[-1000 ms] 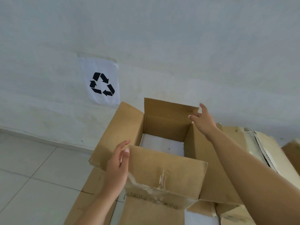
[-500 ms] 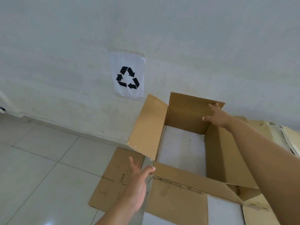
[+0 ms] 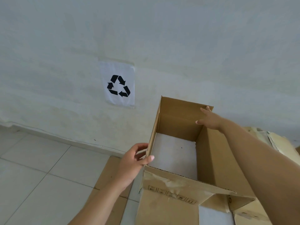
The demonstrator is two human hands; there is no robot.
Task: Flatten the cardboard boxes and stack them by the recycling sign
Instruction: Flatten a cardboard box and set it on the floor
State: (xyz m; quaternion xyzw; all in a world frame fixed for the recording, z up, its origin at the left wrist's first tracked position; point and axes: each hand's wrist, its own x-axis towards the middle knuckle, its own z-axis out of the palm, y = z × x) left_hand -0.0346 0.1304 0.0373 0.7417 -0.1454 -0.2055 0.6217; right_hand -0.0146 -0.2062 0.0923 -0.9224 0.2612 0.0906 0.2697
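Both forearms are bare with no sleeves in view; the left hand (image 3: 131, 161) has pale, glossy fingernails.

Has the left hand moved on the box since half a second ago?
Yes. The left hand went from the box's near-left corner onto its left wall edge, which it now grips.

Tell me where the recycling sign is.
In the head view, the recycling sign hangs on the wall, left of and above the open cardboard box.
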